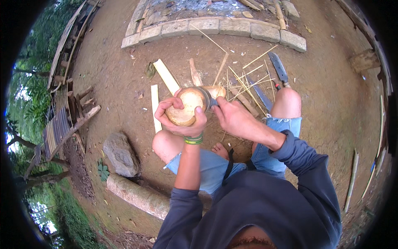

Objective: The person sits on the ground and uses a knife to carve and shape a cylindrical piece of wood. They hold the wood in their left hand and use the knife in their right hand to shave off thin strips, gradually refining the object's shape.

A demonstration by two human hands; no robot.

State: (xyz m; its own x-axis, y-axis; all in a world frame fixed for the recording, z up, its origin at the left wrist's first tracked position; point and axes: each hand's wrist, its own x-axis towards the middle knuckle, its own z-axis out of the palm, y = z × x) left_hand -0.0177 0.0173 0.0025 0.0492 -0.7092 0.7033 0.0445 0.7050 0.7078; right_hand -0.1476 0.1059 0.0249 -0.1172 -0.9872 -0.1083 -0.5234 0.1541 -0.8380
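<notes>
My left hand (172,114) is wrapped round a round, tan wooden or gourd-like piece (191,107) with a pale flat face turned up. The thumb lies across that face, and a green band is on the wrist. At the piece's right side my right hand (233,115) is closed on a grey-blue tool (212,101), which meets the rim. The fingers and the piece cover most of the tool, so whether it is a knife cannot be told. Behind them on the ground lies a rounded, light-brown wooden piece (218,91), partly hidden.
A broad dark blade (278,66) and a long grey blade (260,92) lie near my right knee among thin sticks (248,85). Pale split strips (166,76) lie to the left. Stone blocks (203,27) edge an ashy hearth ahead. A rock (121,153) and a log (137,195) sit at left.
</notes>
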